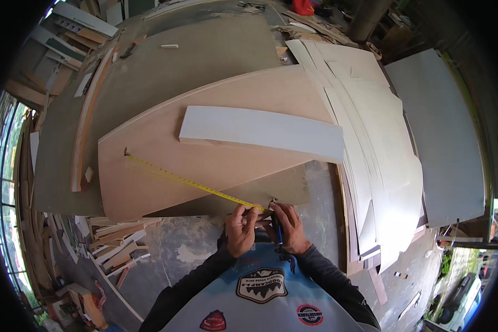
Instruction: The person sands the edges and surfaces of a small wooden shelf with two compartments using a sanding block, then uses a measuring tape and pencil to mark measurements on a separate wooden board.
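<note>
A yellow tape measure (191, 183) has its blade drawn out slantwise, its hooked end over a pinkish-tan wooden board at the far left. My left hand (240, 228) is closed, pinching the near part of the blade between thumb and fingers. Close beside it, my right hand (291, 227) is closed round a slim dark-blue, pen-like thing (279, 234) that points down toward me. Its fingertips meet the blade's near end, and the tape's case is hidden. The large board (144, 182) lies ahead of both hands, with a white plank (260, 131) resting across it.
Large thin white sheets (365, 110) are stacked at the right, with a grey panel (442, 133) beyond. A long wooden strip (91, 122) lies on the greenish work surface (205, 52) at left. Wood offcuts (122, 246) are heaped at lower left.
</note>
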`<control>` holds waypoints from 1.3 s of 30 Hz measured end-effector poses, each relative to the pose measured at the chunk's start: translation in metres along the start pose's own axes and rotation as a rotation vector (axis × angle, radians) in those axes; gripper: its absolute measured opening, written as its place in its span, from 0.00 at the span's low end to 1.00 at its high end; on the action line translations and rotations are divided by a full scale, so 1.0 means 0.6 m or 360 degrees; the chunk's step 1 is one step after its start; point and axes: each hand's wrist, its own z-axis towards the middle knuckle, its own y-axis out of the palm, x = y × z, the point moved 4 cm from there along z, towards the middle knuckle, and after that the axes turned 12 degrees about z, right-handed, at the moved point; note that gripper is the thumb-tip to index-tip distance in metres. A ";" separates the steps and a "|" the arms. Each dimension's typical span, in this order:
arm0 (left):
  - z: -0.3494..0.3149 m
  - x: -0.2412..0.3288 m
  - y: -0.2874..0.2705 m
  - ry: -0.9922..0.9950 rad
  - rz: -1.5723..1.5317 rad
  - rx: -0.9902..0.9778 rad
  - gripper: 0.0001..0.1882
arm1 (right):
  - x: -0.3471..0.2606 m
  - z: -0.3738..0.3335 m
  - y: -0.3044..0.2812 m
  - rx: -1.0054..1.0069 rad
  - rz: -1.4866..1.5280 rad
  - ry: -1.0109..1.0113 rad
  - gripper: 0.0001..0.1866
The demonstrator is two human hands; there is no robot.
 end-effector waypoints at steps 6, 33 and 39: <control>-0.099 -0.069 0.134 -0.0024 0.0047 -0.0531 0.11 | 0.015 -0.262 -0.122 0.0110 0.0022 0.0540 0.28; 0.040 -0.282 0.276 -0.0328 0.0258 -0.0251 0.13 | -0.074 -0.769 -0.221 0.0819 -0.0224 0.1658 0.20; 0.192 -0.249 0.319 -0.0201 0.0527 -0.0342 0.14 | 0.004 -0.609 -0.214 0.0938 -0.0511 0.1547 0.22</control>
